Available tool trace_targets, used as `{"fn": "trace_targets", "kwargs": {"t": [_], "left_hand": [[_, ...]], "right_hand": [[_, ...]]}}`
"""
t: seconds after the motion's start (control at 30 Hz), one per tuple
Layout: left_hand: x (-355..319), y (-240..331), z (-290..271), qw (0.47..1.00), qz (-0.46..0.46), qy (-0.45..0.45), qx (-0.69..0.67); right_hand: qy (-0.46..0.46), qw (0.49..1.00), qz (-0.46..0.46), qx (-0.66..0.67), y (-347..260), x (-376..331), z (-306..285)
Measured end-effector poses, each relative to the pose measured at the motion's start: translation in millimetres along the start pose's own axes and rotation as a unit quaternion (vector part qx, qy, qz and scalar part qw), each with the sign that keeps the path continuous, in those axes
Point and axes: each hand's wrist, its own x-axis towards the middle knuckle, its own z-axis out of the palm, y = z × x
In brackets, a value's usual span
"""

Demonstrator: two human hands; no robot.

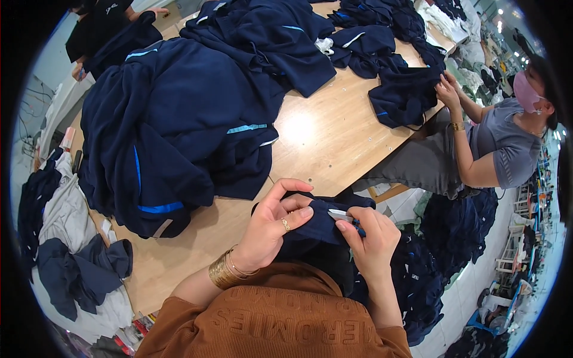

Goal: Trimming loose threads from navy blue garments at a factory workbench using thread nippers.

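Between my hands, close to my body, is a navy cloth garment (322,222). My left hand (262,232) pinches its edge with thumb and fingers. In my right hand (376,241) is a pair of thread snips (340,213) with silvery blades and a bit of blue at the handle. The blades point left and lie against the cloth; whether they touch a thread is too small to tell. Part of the garment hangs below my hands, dark against my lap.
A big heap of navy garments (197,107) with blue strips covers the left of the wooden table (322,137). At right a masked co-worker (513,125) handles a navy garment (406,92); another person (98,36) stands far left. More navy garments (412,274) lie low on the right.
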Motion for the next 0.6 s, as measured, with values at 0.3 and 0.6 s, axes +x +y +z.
{"fn": "trace_targets", "kwargs": {"t": [0.3,0.6], "left_hand": [[-0.9,1.3,1.1,1.0,0.003,-0.005,0.024],[-0.6,1.0,2.0,0.996,0.045,-0.012,0.075]], "right_hand": [[0.001,1.0,-0.016,-0.007,-3.1,2.9,-3.6],[-0.001,1.0,-0.009,-0.019,-5.1,3.8,-5.9]]}}
